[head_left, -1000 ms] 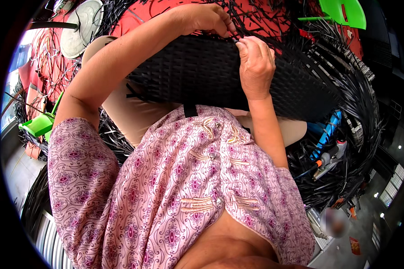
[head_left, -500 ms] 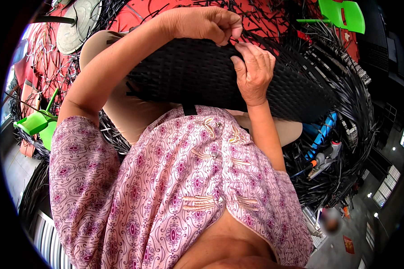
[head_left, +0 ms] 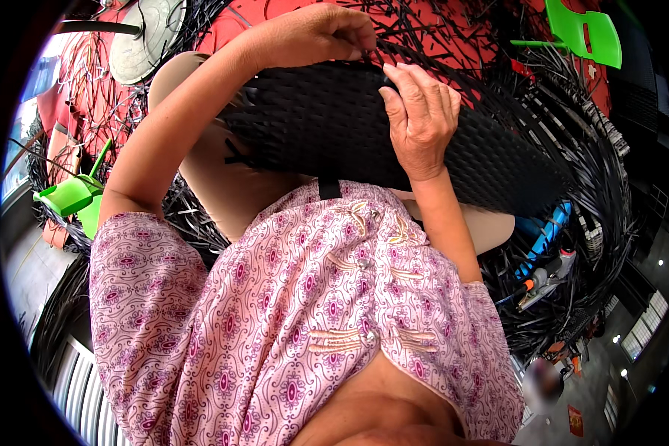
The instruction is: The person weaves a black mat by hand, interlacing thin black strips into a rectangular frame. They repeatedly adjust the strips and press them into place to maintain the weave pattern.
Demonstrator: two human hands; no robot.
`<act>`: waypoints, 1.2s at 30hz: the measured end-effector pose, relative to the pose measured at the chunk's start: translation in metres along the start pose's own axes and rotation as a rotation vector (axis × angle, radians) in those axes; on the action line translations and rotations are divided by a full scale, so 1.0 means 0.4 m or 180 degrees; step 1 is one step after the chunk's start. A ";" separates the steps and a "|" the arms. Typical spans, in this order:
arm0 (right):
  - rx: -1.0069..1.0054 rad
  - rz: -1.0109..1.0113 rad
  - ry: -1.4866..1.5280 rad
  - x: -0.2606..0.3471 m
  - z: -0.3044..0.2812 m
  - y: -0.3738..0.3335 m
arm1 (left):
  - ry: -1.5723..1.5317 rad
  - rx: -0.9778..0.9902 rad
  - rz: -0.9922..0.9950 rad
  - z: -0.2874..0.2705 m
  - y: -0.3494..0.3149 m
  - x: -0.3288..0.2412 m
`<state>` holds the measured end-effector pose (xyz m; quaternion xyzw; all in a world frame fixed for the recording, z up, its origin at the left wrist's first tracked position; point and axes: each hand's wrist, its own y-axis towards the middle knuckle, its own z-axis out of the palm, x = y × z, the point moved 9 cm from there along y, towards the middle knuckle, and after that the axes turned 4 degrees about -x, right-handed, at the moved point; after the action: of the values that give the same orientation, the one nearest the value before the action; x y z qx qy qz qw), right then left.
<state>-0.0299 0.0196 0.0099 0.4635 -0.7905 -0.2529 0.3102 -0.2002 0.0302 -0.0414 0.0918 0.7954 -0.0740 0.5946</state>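
Across my lap lies a black woven panel [head_left: 320, 123] of flat plastic strips, with loose strip ends at its left side. At its far edge my left hand [head_left: 316, 36] is closed in a pinch, its fingers curled down around a thin black strip [head_left: 375, 56] that is mostly hidden. My right hand [head_left: 425, 123] rests over the panel just right of it. Its thumb stands apart from the bent forefinger, and I see nothing gripped between them. The fingertips lie close to the panel's far edge.
Black strips litter the red floor covering [head_left: 275, 10] ahead and heap up at the right. A blue tool [head_left: 546, 239] and a grey-handled tool [head_left: 550, 279] lie in that heap. Green plastic pieces [head_left: 70, 195] are at the left, a green chair [head_left: 583, 33] far right, a round base [head_left: 147, 41] far left.
My left hand has shifted left along the panel's far edge, away from the right fingertips. My right hand stays about where it was on the panel. The whole view has tilted slightly.
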 end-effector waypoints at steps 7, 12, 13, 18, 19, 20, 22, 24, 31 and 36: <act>0.0036 0.0086 -0.0070 -0.008 0.006 0.010 | 0.0992 0.0395 -0.0221 0.018 0.033 -0.048; 0.0107 0.0357 -0.0164 -0.018 0.013 0.021 | -0.0785 0.0232 -0.0897 0.032 0.054 0.068; 0.0130 0.0452 -0.0164 -0.021 0.020 0.021 | -0.0802 0.0303 -0.1322 0.029 0.036 0.046; 0.0233 0.0479 0.0167 -0.009 0.018 0.031 | -0.1460 0.0409 -0.0898 0.022 0.027 0.041; 0.0263 0.0339 0.0102 -0.003 0.019 0.030 | -0.1407 0.0457 -0.0768 0.017 0.022 0.022; 0.0293 0.0199 0.0039 0.002 0.020 0.029 | -0.1355 0.0503 -0.0637 0.014 0.015 -0.003; 0.0485 0.0067 -0.0001 0.007 0.029 0.002 | -0.1342 0.0678 -0.0423 0.021 -0.005 -0.016; 0.0549 0.0056 -0.0103 0.027 0.021 -0.008 | -0.1044 0.0678 -0.0269 0.031 -0.020 -0.030; 0.0550 0.0105 0.0265 0.047 0.051 0.035 | -0.1170 -0.0381 -0.0466 -0.097 -0.048 0.015; 0.0427 -0.0002 0.0295 0.073 0.076 0.050 | -0.0438 -0.0503 -0.0717 -0.175 -0.117 0.043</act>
<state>-0.0744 0.0058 0.0106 0.4947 -0.7904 -0.1776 0.3147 -0.2813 0.0015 -0.0379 -0.0504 0.7614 -0.0835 0.6410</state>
